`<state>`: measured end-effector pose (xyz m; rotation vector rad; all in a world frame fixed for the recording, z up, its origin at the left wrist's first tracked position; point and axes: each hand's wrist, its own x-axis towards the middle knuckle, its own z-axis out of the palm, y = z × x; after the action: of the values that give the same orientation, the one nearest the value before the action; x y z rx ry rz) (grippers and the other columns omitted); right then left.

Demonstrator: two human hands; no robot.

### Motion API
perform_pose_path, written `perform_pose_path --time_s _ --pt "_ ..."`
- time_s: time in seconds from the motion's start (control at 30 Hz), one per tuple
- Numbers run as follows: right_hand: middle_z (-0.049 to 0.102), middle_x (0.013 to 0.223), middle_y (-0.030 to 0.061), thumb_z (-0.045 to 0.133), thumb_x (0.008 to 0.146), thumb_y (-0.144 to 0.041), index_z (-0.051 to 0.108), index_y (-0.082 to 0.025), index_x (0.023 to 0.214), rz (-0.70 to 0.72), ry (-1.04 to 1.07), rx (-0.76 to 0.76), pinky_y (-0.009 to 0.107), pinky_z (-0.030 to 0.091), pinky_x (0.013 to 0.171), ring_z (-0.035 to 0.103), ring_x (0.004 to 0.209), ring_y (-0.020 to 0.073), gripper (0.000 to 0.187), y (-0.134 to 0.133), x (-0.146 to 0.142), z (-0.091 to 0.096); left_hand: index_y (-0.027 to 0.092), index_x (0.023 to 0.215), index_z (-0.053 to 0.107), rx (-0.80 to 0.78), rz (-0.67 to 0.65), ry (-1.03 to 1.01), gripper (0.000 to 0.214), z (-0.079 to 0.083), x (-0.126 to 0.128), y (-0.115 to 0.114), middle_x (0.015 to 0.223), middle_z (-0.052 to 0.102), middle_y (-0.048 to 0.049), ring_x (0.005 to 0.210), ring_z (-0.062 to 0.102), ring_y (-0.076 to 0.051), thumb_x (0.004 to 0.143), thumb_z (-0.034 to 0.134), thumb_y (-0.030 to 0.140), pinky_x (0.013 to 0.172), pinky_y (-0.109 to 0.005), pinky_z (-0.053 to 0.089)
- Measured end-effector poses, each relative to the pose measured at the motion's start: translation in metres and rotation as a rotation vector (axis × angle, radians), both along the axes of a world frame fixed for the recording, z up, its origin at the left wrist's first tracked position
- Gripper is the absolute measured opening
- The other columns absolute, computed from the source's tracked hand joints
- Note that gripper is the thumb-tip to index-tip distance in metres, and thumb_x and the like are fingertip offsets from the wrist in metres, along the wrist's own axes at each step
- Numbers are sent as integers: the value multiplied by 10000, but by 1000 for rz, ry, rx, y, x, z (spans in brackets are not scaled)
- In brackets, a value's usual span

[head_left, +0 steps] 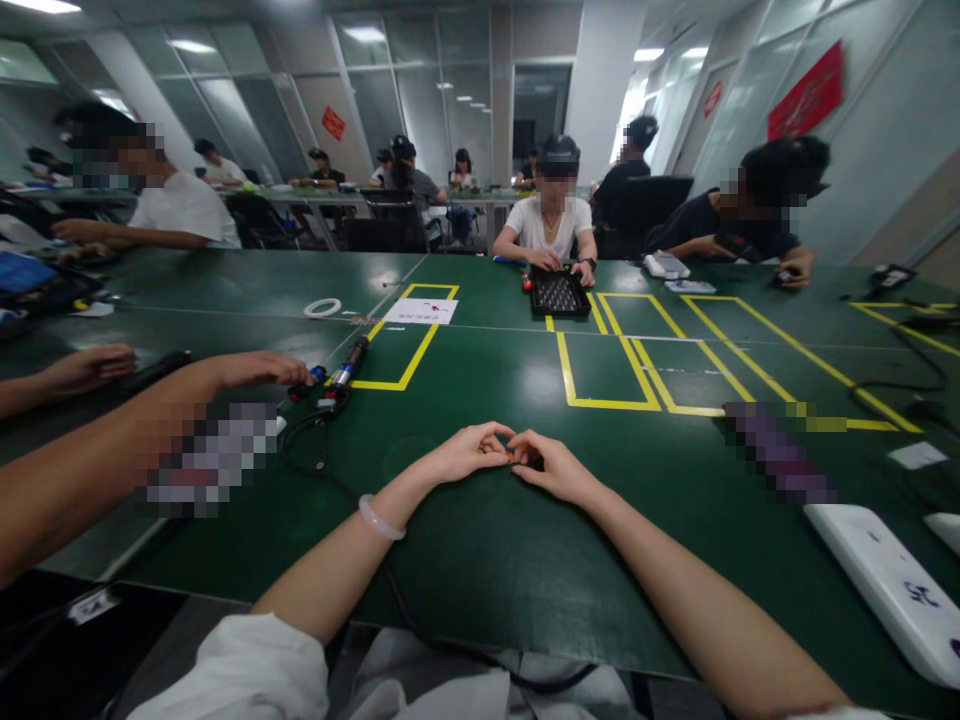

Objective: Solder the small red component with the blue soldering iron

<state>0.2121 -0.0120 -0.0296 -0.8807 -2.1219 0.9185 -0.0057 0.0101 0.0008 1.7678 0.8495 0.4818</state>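
Over the green tabletop (480, 560), my two hands meet at the fingertips in front of me. A tiny orange piece (511, 458) shows between them, too small for its kind to be told. My left hand (474, 452), with a pale bangle (381, 517) on its wrist, has its fingers bent and pinched at the piece. From the other side, my right hand (555, 468) closes its curled fingertips on the same piece. A dark patch beneath the right fingers may be shadow or part of the thing; I cannot tell which.
A co-worker's arm (187, 390) reaches in from the left toward a black-and-silver tool (349, 365) with a cable. Across the table, another person handles a black tray (559, 292). Yellow tape (611, 404) marks the table; a white device (885, 585) lies at right.
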Motion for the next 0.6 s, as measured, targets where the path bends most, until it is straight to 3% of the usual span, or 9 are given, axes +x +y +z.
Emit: perform_pose_path --time_s 0.3,0.6 --pt "620 857 22 615 852 -222 594 -189 931 -20 -77 50 266 459 721 583 775 153 87 -1 -1 0 138 1223 534 17 -2 -2 476 -7 8 -3 862 663 -37 773 608 -142 822 639 371 688 -250 438" --pt "607 746 -6 649 833 -273 586 -183 890 -94 -68 -21 238 440 634 565 665 129 124 3 3 -3 138 1074 533 -23 69 -90 424 -13 9 -2 929 678 -74 853 642 -158 741 728 314 779 -295 474"
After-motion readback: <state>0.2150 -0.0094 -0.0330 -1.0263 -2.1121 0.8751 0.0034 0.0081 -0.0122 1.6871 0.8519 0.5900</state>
